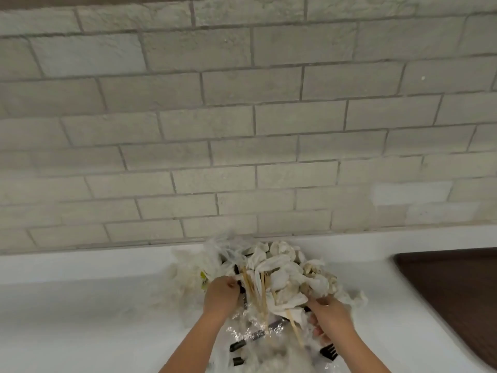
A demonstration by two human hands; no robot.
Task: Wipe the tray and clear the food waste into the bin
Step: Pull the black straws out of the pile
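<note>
- Fork (329, 351), black, and clear wrap (252, 332) lie nearest, between the forearms.
- Left hand (222, 293): fingers curled into the left edge of the waste (285, 275).
- Right hand (329, 316): fingers curled, gripping the right edge of the waste.
- Waste: crumpled napkins and chopsticks (262, 294), heaped on the counter (80, 319).
- Tray (457, 292): brown, on the counter, well right of the waste.
- Wall (242, 117): brick, behind.

The waste heap (282, 275), crumpled napkins, wooden sticks and seemingly black forks, is clutched by the left grip (222, 292) and right grip (329, 313); the brown tray (451, 297) is laid flat, well right of the right grip.
</note>
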